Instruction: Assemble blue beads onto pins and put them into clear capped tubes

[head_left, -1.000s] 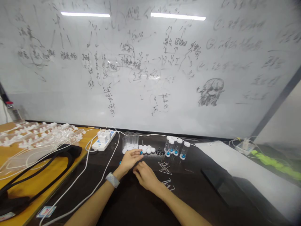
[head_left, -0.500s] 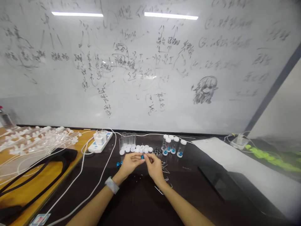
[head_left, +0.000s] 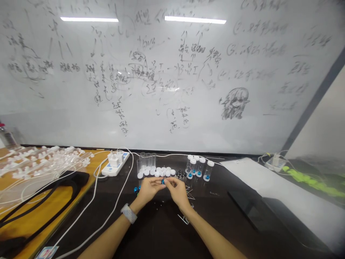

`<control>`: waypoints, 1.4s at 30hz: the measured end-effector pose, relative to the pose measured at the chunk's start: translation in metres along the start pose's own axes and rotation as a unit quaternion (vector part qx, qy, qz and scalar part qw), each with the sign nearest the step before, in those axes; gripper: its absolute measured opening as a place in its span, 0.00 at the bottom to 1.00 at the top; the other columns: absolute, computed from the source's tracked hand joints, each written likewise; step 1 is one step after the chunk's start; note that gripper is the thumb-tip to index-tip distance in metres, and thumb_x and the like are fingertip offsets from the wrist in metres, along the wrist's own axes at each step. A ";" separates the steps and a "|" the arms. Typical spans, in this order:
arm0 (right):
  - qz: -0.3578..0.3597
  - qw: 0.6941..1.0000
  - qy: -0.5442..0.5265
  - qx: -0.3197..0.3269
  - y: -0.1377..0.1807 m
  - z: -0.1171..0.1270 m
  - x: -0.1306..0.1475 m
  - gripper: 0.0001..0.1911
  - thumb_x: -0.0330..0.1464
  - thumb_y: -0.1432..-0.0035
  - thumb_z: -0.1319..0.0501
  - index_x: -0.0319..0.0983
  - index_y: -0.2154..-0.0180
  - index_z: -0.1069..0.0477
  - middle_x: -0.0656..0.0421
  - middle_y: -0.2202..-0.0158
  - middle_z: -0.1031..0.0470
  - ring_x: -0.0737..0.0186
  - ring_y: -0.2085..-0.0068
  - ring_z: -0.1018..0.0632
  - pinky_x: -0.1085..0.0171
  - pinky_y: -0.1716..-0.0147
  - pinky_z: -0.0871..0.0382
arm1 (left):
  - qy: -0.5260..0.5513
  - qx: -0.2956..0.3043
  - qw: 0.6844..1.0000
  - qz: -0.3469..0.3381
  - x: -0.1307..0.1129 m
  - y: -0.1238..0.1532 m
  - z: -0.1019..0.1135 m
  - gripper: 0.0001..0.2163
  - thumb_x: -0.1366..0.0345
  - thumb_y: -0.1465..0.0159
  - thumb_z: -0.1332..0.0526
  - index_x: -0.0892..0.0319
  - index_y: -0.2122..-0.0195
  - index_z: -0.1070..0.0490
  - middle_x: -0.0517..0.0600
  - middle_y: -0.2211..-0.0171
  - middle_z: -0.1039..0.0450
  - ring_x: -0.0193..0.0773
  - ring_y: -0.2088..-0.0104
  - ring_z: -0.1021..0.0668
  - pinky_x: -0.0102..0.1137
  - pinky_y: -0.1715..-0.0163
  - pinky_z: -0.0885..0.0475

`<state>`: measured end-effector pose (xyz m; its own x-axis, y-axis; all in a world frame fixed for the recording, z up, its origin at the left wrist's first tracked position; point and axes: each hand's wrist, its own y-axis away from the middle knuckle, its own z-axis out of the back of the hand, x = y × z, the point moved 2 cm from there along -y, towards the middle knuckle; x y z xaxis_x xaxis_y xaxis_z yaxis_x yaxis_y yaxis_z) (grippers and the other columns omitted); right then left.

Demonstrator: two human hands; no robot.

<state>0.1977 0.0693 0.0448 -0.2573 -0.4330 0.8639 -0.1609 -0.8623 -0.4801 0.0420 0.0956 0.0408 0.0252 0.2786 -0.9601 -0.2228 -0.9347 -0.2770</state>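
Note:
My left hand [head_left: 147, 190] and my right hand [head_left: 176, 190] meet over the dark table, thumbs and fingertips pinched around a small shiny blue ball [head_left: 163, 181]. A thin pin-like piece seems to stick up from the ball; its details are too small to make out. Just beyond my fingers lie several round white caps [head_left: 167, 172] and a heap of small black parts [head_left: 181, 174]. More blue balls [head_left: 136, 189] rest left of my left hand. Thin bent metal pieces [head_left: 184, 219] are scattered beside my right forearm.
Clear tubes [head_left: 147, 162] stand behind the caps, and capped vials with blue balls inside [head_left: 201, 168] stand to the right. A power strip [head_left: 115, 165] and white cables are at left. A dark tablet-like slab [head_left: 244, 208] and white sheet [head_left: 258, 180] lie right.
Both hands stay pinched on the blue ball in nearly the same place. The whole view has shifted very slightly.

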 end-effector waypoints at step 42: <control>0.237 0.925 0.264 0.137 0.004 0.016 0.020 0.12 0.31 0.31 0.49 0.39 0.63 0.27 0.55 0.65 0.29 0.59 0.64 0.25 0.63 0.62 0.31 | -0.031 -0.003 1.000 0.002 -0.005 0.006 -0.006 0.17 0.62 0.54 0.25 0.63 0.63 0.19 0.57 0.68 0.17 0.52 0.65 0.16 0.42 0.59 0.20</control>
<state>0.2076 0.0528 0.0623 -0.6776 -0.6539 0.3366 0.3188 -0.6736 -0.6669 0.0460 0.0876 0.0438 -0.0359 0.2884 -0.9568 -0.2179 -0.9367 -0.2742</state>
